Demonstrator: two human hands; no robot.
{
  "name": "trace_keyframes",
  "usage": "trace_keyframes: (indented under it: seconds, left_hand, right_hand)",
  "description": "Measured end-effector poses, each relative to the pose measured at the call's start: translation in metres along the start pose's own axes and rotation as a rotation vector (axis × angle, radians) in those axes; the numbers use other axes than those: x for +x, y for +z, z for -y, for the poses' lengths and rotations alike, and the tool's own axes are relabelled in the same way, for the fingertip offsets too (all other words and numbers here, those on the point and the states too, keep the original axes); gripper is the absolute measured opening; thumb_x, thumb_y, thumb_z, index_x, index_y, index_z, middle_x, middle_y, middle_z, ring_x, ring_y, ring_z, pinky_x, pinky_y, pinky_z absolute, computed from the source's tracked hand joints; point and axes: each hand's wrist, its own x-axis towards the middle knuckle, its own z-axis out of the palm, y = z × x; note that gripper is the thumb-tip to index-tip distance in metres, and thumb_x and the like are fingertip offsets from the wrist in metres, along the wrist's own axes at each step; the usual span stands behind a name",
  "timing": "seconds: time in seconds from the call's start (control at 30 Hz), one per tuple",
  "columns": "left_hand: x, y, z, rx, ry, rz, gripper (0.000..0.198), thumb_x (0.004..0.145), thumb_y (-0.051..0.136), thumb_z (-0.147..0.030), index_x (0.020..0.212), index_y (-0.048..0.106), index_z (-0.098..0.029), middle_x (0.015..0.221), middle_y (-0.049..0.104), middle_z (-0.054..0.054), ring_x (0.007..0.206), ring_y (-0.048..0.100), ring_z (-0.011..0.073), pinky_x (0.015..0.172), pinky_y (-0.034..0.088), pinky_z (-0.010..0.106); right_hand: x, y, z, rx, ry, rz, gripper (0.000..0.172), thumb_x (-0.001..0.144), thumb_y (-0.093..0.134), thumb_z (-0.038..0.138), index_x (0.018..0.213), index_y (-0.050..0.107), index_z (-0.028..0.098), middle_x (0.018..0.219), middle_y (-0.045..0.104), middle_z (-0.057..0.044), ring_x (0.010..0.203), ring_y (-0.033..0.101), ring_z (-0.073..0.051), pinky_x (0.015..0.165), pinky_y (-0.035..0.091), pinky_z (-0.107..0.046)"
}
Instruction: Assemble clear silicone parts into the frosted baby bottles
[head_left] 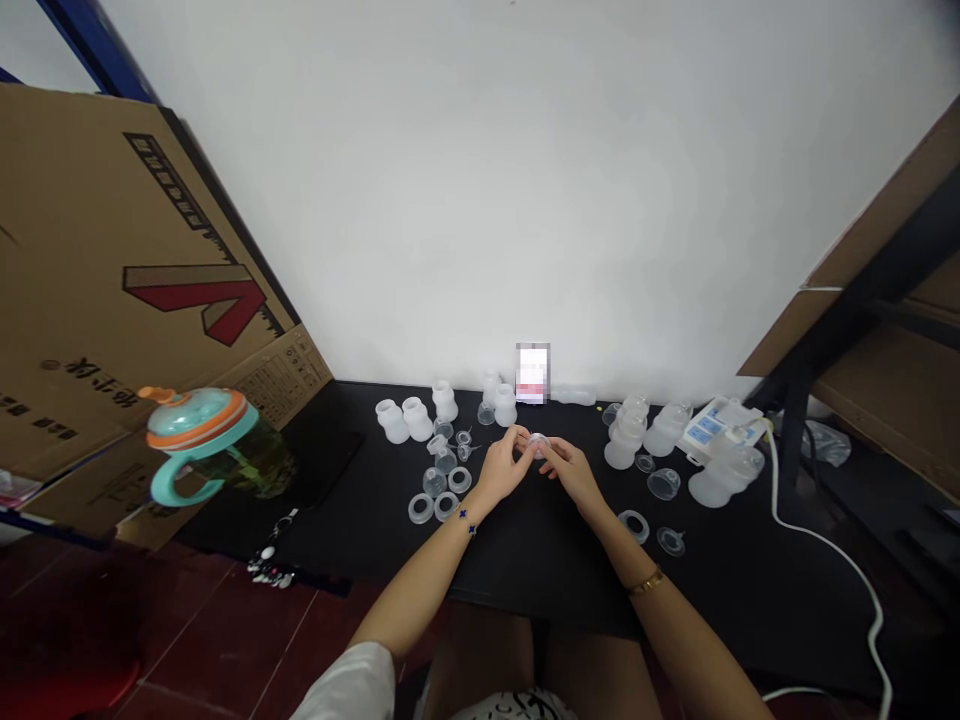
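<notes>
My left hand [504, 464] and my right hand [568, 466] meet over a black mat [525, 540] on the floor. Both pinch a small clear plastic part [537, 442] between their fingertips. Translucent white bottle pieces [409, 418] stand to the left of my hands, with clear rings [433, 506] lying just in front of them. More translucent bottles [626, 432] stand to the right. A clear ring [634, 524] and a small cap [670, 541] lie by my right forearm.
A large cardboard box [112, 290] leans at the left, with a teal and orange handled cup [202, 440] in front of it. A white power strip [716, 425] with a white cable [840, 550] lies at the right, beside a dark shelf frame [847, 330]. A white wall stands behind.
</notes>
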Motion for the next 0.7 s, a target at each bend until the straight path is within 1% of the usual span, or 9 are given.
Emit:
trace_keyframes:
  seconds: [0.1,0.2,0.4,0.7]
  left_hand:
    - [0.0006,0.0005,0.0021,-0.002,-0.024,0.0,0.023,0.099,0.052,-0.044,0.104,0.058,-0.022,0.089,0.073,0.001,0.079,0.069,0.0161,0.067,0.047,0.024]
    - [0.001,0.0013,0.0042,0.019,-0.03,-0.011,0.023,0.099,0.051,-0.043,0.102,0.059,-0.022,0.089,0.073,0.001,0.079,0.068,0.0155,0.069,0.048,0.024]
    - [0.0005,0.0012,0.0042,0.02,-0.015,0.002,0.021,0.099,0.052,-0.042,0.1,0.059,-0.022,0.087,0.072,0.0,0.077,0.068,0.0148,0.07,0.047,0.024]
    - [0.0001,0.002,0.0053,0.021,-0.016,0.002,0.02,0.098,0.054,-0.041,0.099,0.06,-0.022,0.083,0.071,-0.001,0.076,0.068,0.0158,0.072,0.048,0.026]
  right_hand:
    - [0.0013,0.0004,-0.0017,0.016,0.013,-0.014,0.043,0.078,0.069,0.056,0.101,0.071,0.02,0.087,0.074,-0.005,0.061,0.065,-0.015,0.052,0.044,-0.025]
    - [0.0024,0.0009,-0.0025,0.041,0.032,-0.035,0.047,0.075,0.072,0.057,0.103,0.07,0.02,0.084,0.073,-0.005,0.06,0.065,-0.016,0.051,0.044,-0.024]
    - [0.0017,0.0019,-0.0018,0.048,0.022,-0.041,0.045,0.075,0.072,0.058,0.098,0.067,0.02,0.079,0.072,-0.004,0.058,0.064,-0.015,0.051,0.042,-0.024]
    - [0.0009,0.0018,-0.0022,0.034,0.019,-0.035,0.043,0.076,0.071,0.059,0.096,0.066,0.021,0.079,0.072,-0.003,0.059,0.065,-0.016,0.051,0.044,-0.024]
